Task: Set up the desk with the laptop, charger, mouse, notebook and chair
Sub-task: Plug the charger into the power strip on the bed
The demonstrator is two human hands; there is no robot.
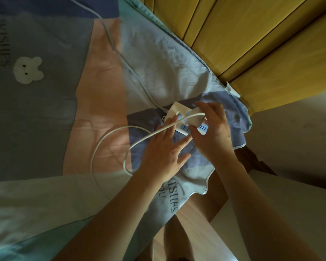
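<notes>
A white power strip [172, 112] lies on the bedsheet near the bed's right corner. My right hand [213, 132] grips the white charger brick [195, 119] right on top of the strip's sockets. The charger's white cable [105, 140] loops leftward across the sheet and back under my left wrist. My left hand [164, 149] rests flat with fingers spread, its fingertips pressing on the strip's near edge, and the cable runs across its back. Laptop, mouse, notebook and chair are out of view.
The strip's own grey cord [120, 59] runs up and left across the patchwork bedsheet [45, 110]. A yellow wooden headboard [252, 34] stands at the upper right. Pale floor [290, 138] and a wooden bed rail [194, 219] lie at the lower right.
</notes>
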